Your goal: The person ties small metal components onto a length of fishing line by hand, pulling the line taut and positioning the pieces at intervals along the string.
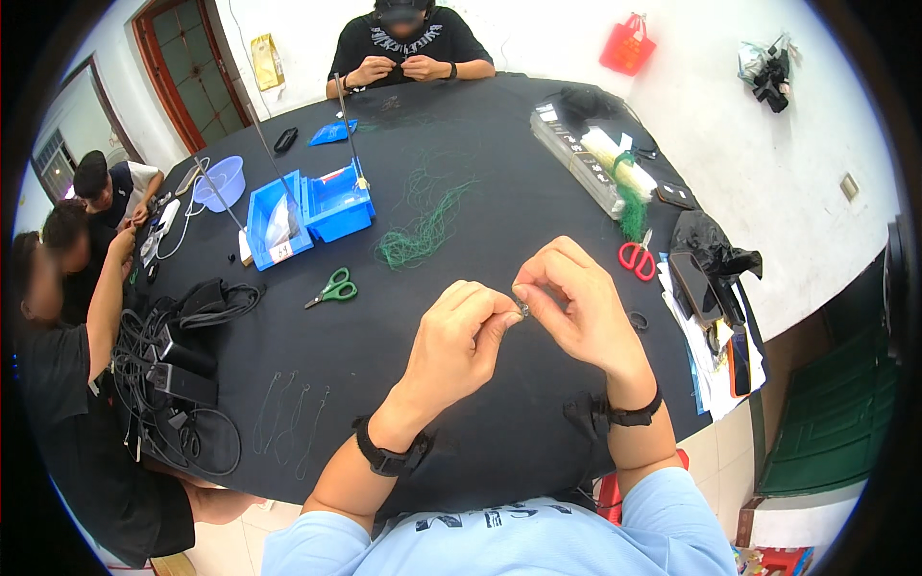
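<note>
My left hand and my right hand meet above the black-covered table. Thumb and forefinger are pinched together on each. Between the fingertips shows a small shiny piece, too small to make out its kind. Several thin looped lines with tiny ends lie to the left of my left forearm. Green-handled scissors rest left of my hands. A loose tangle of green thread is spread beyond them.
Blue bins with upright rods stand at the far left. Black cables and adapters crowd the left edge. Red-handled scissors, a long clear box and phones on papers lie right. Other people sit across and left.
</note>
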`<state>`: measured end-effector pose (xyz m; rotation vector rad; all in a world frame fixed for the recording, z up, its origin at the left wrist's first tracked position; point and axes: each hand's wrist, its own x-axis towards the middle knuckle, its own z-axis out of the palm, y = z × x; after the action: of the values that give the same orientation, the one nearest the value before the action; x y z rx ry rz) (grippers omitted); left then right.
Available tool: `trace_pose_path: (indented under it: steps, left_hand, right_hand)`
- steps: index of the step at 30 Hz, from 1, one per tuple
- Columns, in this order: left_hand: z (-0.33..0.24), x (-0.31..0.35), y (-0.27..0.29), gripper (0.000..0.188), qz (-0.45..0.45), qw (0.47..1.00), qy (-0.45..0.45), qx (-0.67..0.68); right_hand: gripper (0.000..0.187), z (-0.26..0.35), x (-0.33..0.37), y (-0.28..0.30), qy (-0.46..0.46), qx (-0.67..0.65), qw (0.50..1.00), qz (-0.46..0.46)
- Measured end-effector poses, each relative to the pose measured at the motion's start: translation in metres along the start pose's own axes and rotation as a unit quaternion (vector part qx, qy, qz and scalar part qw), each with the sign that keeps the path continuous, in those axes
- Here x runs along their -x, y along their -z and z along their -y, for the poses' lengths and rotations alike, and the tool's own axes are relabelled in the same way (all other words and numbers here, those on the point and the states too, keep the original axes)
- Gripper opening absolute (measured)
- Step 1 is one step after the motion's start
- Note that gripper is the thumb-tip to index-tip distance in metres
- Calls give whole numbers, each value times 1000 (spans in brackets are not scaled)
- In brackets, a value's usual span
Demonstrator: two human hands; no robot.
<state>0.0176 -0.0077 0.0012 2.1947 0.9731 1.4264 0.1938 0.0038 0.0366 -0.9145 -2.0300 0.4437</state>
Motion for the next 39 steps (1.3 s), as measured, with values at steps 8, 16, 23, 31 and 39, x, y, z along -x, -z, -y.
trace_pose_path:
  steps: [8,16,23,31,39]
  left_hand:
    - [1,-1,6,4,-69,997,38,-11]
    - [2,-1,6,4,-75,996,27,-37]
    - [12,1,0,6,-87,990,-18,-110]
    - [1,2,-4,9,-17,997,-42,-69]
    - [1,-1,5,8,-67,996,-31,-49]
  right_hand:
    - [7,-5,0,-10,-12,-29,998,49]
    - [8,-5,1,-12,13,-11,999,48]
    - [7,8,5,-9,39,15,996,80]
    - [7,2,2,2,0,13,1000,13]
    - [7,-12,2,-4,-53,-69,995,48]
